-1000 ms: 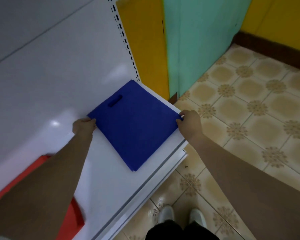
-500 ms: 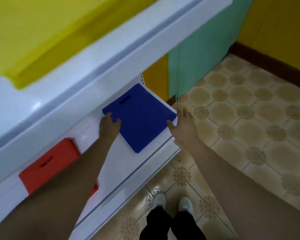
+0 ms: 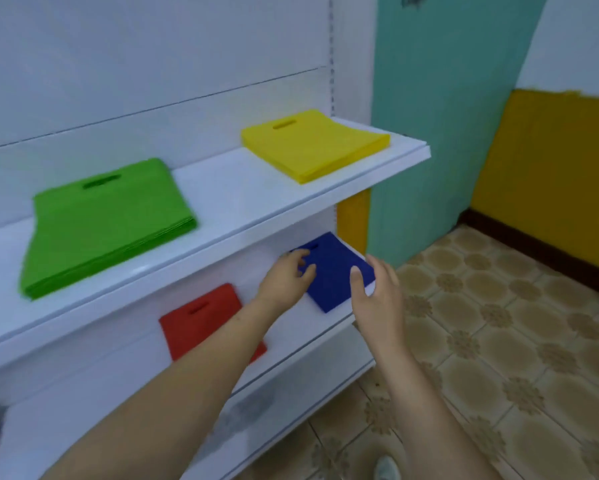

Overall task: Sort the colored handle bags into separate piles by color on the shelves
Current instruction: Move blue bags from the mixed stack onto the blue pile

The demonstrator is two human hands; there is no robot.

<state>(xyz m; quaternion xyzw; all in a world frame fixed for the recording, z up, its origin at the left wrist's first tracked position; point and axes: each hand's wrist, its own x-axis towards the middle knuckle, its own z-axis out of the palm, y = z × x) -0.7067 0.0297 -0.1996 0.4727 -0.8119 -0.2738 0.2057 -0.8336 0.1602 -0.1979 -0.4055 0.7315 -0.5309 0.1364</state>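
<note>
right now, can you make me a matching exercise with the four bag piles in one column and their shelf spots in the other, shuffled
Column one:
1. green bags
2. yellow bags
3. red bags
4. blue bags

Column two:
A. lower shelf, right end, between the two hands
B. upper shelf, left side
C. lower shelf, left of the other pile there, partly behind the left forearm
D. upper shelf, right end

Pairs: 1-B, 2-D, 3-C, 4-A
</note>
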